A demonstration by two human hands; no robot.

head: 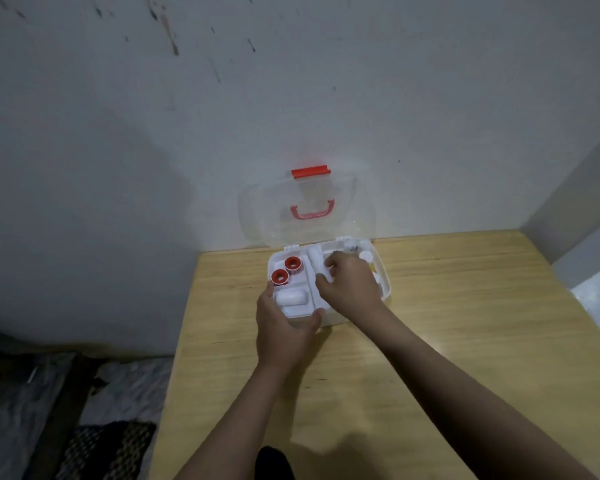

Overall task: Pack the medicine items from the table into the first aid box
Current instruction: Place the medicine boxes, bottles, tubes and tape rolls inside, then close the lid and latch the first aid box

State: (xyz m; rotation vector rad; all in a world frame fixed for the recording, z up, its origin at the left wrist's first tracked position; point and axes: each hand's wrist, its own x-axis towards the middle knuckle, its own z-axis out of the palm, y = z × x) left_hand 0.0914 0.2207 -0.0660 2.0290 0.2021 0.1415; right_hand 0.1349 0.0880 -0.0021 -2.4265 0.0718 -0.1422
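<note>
at far edge of wooden table (430, 323), against wall: first aid box (386, 282) open, clear lid (326, 230) upright, red latch on top

left hand (284, 327) clasps near left corner of white tray (297, 311), steadying; right hand (352, 284) curled over right compartment, whether it holds anything cannot tell

two red tape rolls (286, 270), white roll (290, 296) in left compartment

judgement: thin plastic, light, slides easily; hold by rim, not lid

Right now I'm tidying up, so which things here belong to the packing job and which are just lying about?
Job: first aid box with open lid, two red tape rolls, white roll, left hand, right hand.

Lying about: wooden table, dark patterned cloth on the floor.
</note>
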